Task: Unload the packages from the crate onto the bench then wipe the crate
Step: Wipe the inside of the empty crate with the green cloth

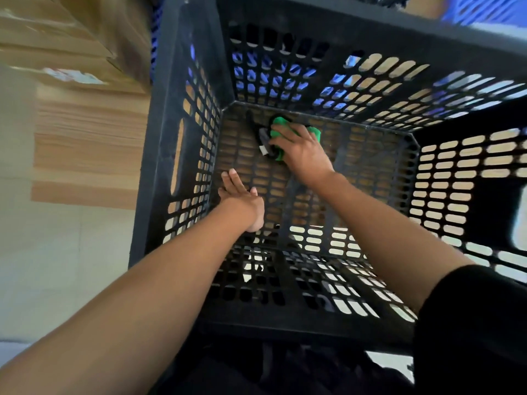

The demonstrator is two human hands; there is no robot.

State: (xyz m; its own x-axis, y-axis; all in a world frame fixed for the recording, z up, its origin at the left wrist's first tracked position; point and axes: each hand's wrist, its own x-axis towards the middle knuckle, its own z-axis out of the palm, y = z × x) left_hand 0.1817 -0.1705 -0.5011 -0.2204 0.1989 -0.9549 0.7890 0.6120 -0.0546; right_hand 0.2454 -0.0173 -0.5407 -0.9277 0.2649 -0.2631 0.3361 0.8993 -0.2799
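Crate (182, 81) emptied of packages, sits against wooden bench (85, 132); wiping underway. Right hand (302, 152) presses green cloth (281, 129) on crate floor, fingers curled over it. Left hand (242, 201) flat, braced inside. Walls probably left.

Stacked brown cardboard boxes (85, 67) are standing at the left; pale tiled floor (57, 252) is showing below; blue latticed plastic (484, 8) is sitting top right.

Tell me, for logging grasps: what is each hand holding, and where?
Right hand presses down on top of the green cloth, fingers over it. Left hand holds nothing.
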